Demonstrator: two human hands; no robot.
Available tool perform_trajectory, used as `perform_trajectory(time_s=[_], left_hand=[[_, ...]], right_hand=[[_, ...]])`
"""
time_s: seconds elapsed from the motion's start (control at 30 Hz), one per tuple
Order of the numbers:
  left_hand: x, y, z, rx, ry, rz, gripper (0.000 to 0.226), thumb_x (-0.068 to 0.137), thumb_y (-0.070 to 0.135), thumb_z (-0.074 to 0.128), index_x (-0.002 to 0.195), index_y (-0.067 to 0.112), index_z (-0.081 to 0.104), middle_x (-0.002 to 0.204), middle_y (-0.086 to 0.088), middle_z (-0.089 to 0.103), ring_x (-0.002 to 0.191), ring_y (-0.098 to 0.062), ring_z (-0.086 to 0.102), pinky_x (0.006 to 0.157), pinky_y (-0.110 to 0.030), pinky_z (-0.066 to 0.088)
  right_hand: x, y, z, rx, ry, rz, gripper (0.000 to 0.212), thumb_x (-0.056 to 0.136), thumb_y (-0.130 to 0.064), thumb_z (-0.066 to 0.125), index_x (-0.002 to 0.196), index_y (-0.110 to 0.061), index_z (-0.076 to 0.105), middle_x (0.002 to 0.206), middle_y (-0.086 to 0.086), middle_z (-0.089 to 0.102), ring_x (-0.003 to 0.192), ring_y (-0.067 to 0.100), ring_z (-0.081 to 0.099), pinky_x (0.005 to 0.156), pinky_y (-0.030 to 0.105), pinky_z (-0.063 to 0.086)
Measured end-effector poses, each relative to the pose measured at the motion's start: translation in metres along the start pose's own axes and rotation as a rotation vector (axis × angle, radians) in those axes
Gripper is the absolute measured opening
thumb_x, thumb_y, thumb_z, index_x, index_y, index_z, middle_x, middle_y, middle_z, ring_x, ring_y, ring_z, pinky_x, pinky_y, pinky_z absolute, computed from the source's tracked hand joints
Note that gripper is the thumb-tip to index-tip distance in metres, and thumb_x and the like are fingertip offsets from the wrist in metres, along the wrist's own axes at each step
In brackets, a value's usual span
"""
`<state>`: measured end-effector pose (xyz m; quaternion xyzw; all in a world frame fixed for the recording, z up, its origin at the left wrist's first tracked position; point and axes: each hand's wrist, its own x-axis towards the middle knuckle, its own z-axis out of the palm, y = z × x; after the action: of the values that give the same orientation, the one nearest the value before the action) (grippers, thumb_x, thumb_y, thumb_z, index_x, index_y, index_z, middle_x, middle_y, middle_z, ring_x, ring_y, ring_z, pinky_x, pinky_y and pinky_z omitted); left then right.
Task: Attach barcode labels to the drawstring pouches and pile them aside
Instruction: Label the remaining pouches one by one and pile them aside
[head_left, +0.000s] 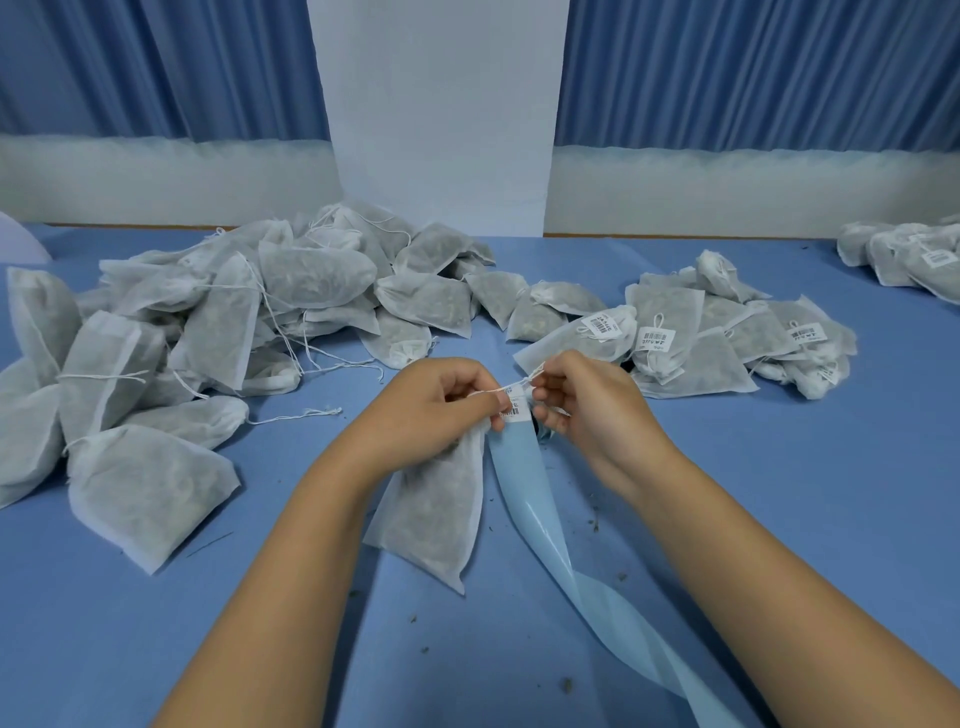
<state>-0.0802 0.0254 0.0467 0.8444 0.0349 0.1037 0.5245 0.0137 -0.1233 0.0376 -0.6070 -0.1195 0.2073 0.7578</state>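
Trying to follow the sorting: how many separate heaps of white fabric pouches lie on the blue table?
3: a big unlabelled heap at left, a labelled heap right of centre, a small labelled heap at the far right, partly out of frame.

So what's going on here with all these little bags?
Someone is labelling them. The left hand holds a filled pouch by its neck; the right hand pinches its drawstring, a barcode label between them. A blue backing strip trails across the table. The unlabelled heap lies left, the labelled pile right.
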Motion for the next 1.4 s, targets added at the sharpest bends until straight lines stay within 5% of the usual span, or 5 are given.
perform_trajectory(time_s=[0.1,0.27,0.6,1.1,1.4], left_hand=[[0.001,-0.001,0.0,0.059,-0.012,0.01,0.02,0.095,0.017,0.064,0.076,0.014,0.069,0.072,-0.017,0.065,0.042,-0.007,0.036,0.041,-0.016,0.031],[0.002,-0.002,0.002,0.134,-0.024,0.029,0.023,0.093,0.014,0.063,0.07,0.019,0.063,0.052,0.017,0.052,0.043,-0.002,0.04,0.044,-0.013,0.033],[0.003,-0.003,0.004,0.159,-0.058,0.086,0.018,0.092,0.012,0.062,0.075,0.015,0.063,0.054,0.018,0.053,0.044,0.0,0.042,0.046,-0.01,0.034],[-0.002,-0.007,-0.02,-0.116,-0.078,-0.191,0.017,0.09,0.016,0.071,0.107,0.019,0.072,0.095,0.009,0.076,0.083,0.006,0.067,0.068,-0.005,0.045],[0.003,-0.012,-0.024,-0.043,0.121,-0.245,0.017,0.084,0.025,0.076,0.075,0.016,0.064,0.069,0.004,0.06,0.069,-0.011,0.054,0.072,-0.027,0.045]], right_hand=[[-0.001,-0.001,-0.001,0.123,-0.022,0.082,0.016,0.09,-0.008,0.053,0.075,-0.008,0.059,0.06,-0.001,0.06,0.058,0.01,0.056,0.053,0.021,0.049],[-0.002,-0.004,-0.001,0.245,-0.022,0.175,0.015,0.091,-0.008,0.052,0.076,-0.008,0.056,0.06,0.001,0.057,0.057,0.01,0.055,0.047,0.019,0.045],[-0.001,-0.003,0.001,0.411,-0.057,0.273,0.014,0.091,-0.007,0.051,0.077,-0.007,0.054,0.063,0.002,0.055,0.052,0.008,0.053,0.044,0.018,0.041],[-0.01,-0.01,0.003,0.074,-0.116,-0.194,0.02,0.099,-0.012,0.052,0.083,-0.015,0.063,0.083,-0.003,0.067,0.068,0.008,0.057,0.06,0.021,0.045],[-0.016,-0.002,0.007,-0.163,-0.2,-0.341,0.014,0.097,-0.011,0.056,0.086,-0.017,0.063,0.09,-0.007,0.067,0.082,0.004,0.06,0.071,0.02,0.052]])
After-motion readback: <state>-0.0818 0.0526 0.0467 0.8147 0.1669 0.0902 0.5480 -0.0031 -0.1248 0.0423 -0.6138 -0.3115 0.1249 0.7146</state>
